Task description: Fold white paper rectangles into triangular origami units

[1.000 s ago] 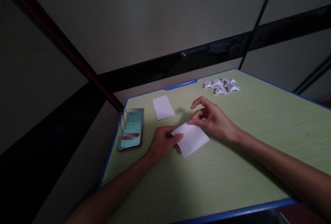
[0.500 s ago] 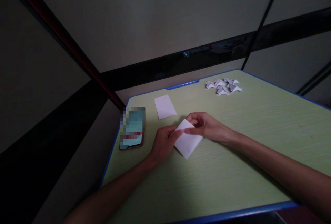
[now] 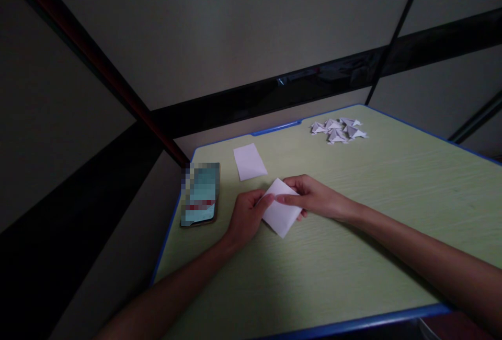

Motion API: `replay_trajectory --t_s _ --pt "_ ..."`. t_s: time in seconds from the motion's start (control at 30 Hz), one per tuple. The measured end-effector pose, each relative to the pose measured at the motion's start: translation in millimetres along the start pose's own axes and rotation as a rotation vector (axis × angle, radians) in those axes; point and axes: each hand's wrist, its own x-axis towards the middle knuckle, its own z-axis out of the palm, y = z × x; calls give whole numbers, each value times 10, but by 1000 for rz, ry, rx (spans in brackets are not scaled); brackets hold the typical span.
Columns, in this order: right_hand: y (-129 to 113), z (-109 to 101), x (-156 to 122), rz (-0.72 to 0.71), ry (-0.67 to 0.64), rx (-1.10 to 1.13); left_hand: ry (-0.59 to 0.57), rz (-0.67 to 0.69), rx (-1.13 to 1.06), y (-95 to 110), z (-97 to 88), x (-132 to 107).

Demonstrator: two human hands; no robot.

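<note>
A small white sheet of paper (image 3: pixel 279 213) lies folded over on the green desk (image 3: pixel 353 256). My left hand (image 3: pixel 247 217) pinches its left corner with thumb and fingers closed. My right hand (image 3: pixel 309 199) is closed on the sheet's right side, the forefinger pressing along its top and pointing left toward my left thumb. The two hands nearly touch over the paper.
Another white sheet (image 3: pixel 249 161) lies flat just beyond the hands. A phone (image 3: pixel 200 194) with a lit screen rests at the desk's left edge. Several folded paper pieces (image 3: pixel 339 129) are heaped at the far side. The desk has a blue rim.
My right hand has brought the sheet's right side over to the left, so the paper looks narrower, and now presses down on it. My left hand has stayed on the left corner.
</note>
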Motion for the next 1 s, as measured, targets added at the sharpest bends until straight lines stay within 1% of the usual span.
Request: replay_trajectory --t_s 0.2,0.33,0.43,0.6,0.73,0.8,1.0 --pt "-10 -7 -5 34 -12 22 38 13 19 20 0 -6" --pt "-30 -19 8 54 23 61 97 43 19 14 -9 -4" --pt "-45 -20 16 63 101 117 152 57 -8 4 -20 6" --pt "-54 -11 31 84 304 245 237 42 -80 27 -29 12" --pt "-38 -3 61 24 443 379 229 17 -117 73 -15 -5" --pt "-34 -4 73 -12 477 411 214 6 -140 91 -6 -12" --pt "-28 -17 63 -96 502 297 168 -16 -183 96 12 -11"
